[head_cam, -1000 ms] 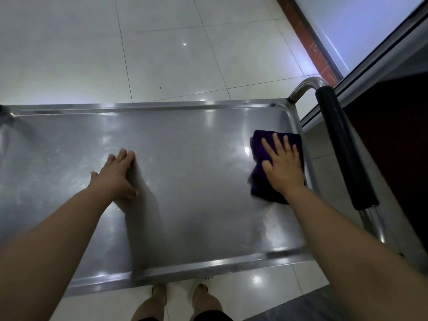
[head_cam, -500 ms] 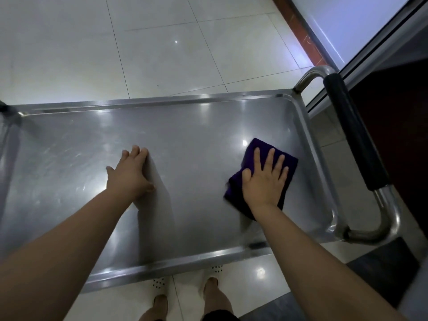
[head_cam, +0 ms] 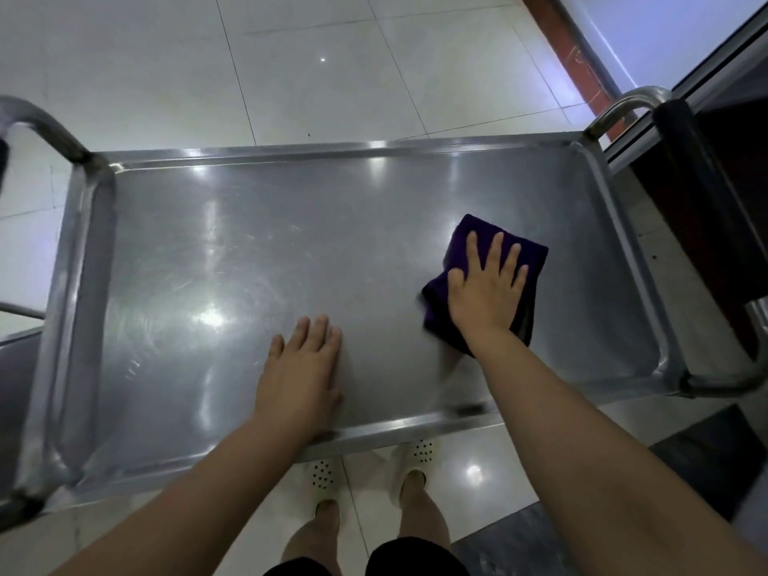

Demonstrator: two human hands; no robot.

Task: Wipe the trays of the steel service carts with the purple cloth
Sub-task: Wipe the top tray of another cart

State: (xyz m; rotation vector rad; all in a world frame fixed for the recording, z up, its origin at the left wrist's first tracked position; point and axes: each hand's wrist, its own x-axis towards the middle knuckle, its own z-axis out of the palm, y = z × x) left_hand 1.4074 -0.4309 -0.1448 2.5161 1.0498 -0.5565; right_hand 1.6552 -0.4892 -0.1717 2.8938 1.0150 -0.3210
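We are wiping the top tray [head_cam: 291, 226]: our right hand [head_cam: 484, 291], fingers spread flat, is pressing the purple cloth [head_cam: 490, 230] onto its right half. Left hand [head_cam: 301, 367] is bracing, fingers straight together. Next, probably sweeping left across the unwiped-looking area.

Both bare forearms are reaching forward and down. The left hand [head_cam: 305, 370] is lying flat, palm down, fingers straight and close together. The right hand [head_cam: 486, 286] is pressing palm down further forward, its fingers spreading wide and straight, thumb angling out to the left.
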